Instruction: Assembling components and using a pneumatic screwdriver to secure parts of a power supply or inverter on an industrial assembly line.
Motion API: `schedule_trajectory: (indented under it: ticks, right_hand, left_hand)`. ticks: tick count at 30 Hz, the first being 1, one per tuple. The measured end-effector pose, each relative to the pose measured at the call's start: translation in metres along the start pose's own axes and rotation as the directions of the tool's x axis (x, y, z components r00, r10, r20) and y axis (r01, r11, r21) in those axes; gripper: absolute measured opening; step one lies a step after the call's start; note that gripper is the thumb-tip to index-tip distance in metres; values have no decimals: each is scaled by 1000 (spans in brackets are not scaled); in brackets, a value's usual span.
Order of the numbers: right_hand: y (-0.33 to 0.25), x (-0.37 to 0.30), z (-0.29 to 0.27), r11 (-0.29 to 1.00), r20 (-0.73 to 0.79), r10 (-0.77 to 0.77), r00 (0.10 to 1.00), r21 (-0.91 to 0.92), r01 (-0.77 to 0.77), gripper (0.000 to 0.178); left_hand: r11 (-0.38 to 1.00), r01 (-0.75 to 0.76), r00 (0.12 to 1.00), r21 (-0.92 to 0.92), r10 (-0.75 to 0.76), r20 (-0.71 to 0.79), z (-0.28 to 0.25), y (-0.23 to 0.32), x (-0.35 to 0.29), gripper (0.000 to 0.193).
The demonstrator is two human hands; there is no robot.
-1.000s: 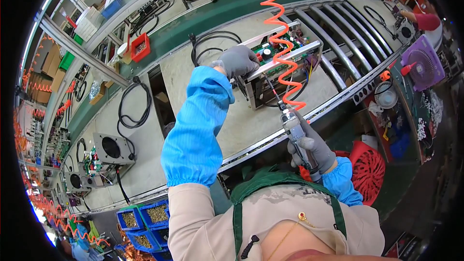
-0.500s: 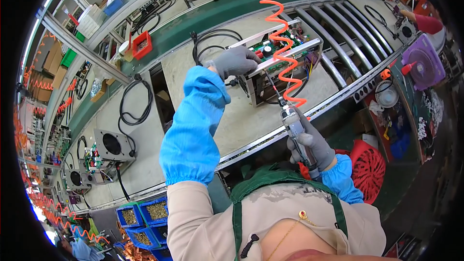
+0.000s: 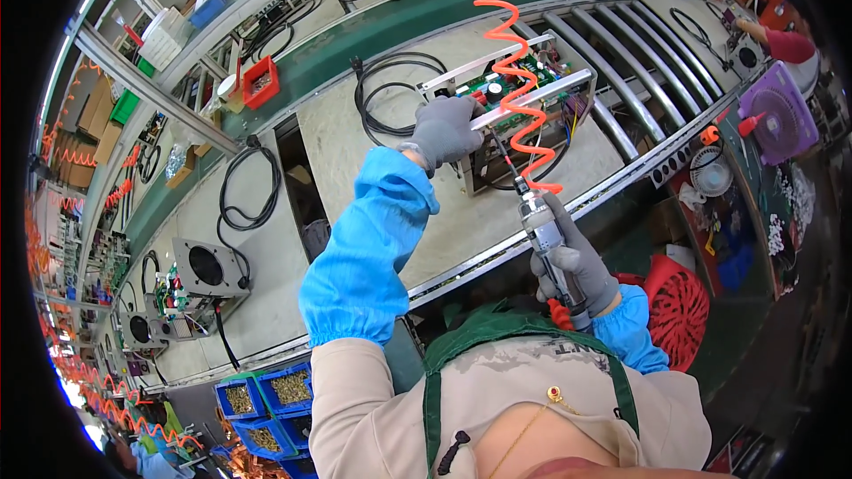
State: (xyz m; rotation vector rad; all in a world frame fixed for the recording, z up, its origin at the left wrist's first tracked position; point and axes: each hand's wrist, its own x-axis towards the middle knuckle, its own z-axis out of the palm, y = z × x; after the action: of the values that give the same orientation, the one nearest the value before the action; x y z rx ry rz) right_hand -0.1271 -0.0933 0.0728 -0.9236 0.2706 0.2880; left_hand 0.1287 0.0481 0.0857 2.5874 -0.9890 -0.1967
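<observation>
Clock directions from the view's centre unless noted; open metal chassis [image 3: 552, 91] at 1 o'clock, resting on the pale surface [image 3: 417, 244], green circuit board [image 3: 535, 71] inside, its near side topped by a silver bar; left hand [image 3: 444, 131], grey-gloved, at 8 o'clock of the chassis, fingers bent and partly closed at the bar's left end; cannot tell whether they pinch the bar or something small; right hand [image 3: 579, 268], also gloved, between 5 and 6 o'clock of the chassis, fingers wrapped closed around a power driver [image 3: 541, 226]; driver's bit aims at 11 o'clock, tip by the chassis's near side, contact unclear; orange coiled hose [image 3: 509, 33] drops from 12 o'clock across the front of the chassis, lower end beside the driver's nose, connection unclear; blue sleeves [image 3: 373, 231] on both forearms.

Black cable [image 3: 362, 98] looped at 9 o'clock of the chassis; metal rollers [image 3: 612, 73] between 2 and 3 o'clock of it; grey unit with a round dark opening [image 3: 232, 268] on the surface between 8 and 9 o'clock; red bin [image 3: 262, 98] at 10 o'clock; blue bins [image 3: 288, 409] with small metallic parts at 7 o'clock; red basket [image 3: 679, 310] near 4 o'clock; purple fan [image 3: 806, 124] between 2 and 3 o'clock; co-worker's red sleeve [image 3: 790, 44] at 2 o'clock.
</observation>
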Motion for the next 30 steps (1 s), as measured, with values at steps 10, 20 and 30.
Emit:
schedule_trajectory:
  ticks: [10,20,30]
  right_hand:
    - [-4,0,7,1000,-50,-6,999,-12,5,84]
    - [-8,-1,10,990,-75,-9,997,-138,-2,85]
    - [1,-1,-2,998,38,-53,998,21,52,79]
  left_hand:
    - [1000,-2,1000,-1,2,-24,5,1,0,34]
    - [998,-58,989,9,58,-134,13,0,-6,28]
    - [993,-73,985,97,87,-150,13,4,-10,34]
